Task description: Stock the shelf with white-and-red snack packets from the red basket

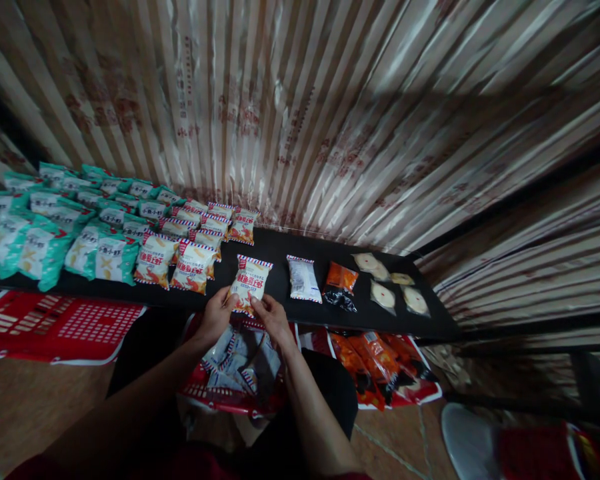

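Note:
A small snack bag [251, 279], white and orange with striped ends, is held upright between both hands at the front edge of the black table [275, 257]. My left hand [219, 313] pinches its lower left corner. At the lower right corner, my right hand [273, 317] grips it with thumb and fingers. To the left stand several matching bags [193, 267] in rows. A similar bag [304, 280] lies to the right with its pale back side up. Below my hands, a red basket [215, 393] holds several more pale, striped bags.
Several green snack bags [115, 257] fill the table's left part. An orange and black bag [340, 285] and several flat clear packets [383, 295] lie at the right. Red baskets sit below, one [100, 327] at left, another [430, 393] with orange bags. A striped curtain [280, 100] hangs behind.

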Motion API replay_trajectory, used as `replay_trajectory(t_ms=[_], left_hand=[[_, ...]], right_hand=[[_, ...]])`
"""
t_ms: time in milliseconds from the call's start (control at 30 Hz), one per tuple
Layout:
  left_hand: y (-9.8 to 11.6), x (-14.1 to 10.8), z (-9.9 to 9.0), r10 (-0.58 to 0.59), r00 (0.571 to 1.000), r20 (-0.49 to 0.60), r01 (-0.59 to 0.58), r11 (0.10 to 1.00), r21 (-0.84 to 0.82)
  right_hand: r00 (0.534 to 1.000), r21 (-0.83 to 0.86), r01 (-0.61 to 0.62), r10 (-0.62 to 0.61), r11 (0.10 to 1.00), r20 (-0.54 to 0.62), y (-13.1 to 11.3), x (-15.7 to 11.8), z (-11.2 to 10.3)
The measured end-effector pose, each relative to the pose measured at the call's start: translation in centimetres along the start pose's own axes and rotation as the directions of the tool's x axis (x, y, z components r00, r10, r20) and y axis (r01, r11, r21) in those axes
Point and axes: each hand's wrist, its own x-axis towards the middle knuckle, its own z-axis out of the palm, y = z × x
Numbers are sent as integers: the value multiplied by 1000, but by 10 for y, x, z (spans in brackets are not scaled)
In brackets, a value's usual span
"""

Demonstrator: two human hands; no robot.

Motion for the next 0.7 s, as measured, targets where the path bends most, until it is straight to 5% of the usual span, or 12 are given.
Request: replay_trajectory(t_ms=[267, 700], left_hand=[[-6, 22, 5, 145, 989, -19, -138, 968, 208], [5, 47, 8, 177, 980, -87, -131, 915, 381]], right_hand=[[997, -100, 78, -80, 992, -13, 10, 23, -3], [991, -276, 117, -132, 954, -36, 1, 46, -3]])
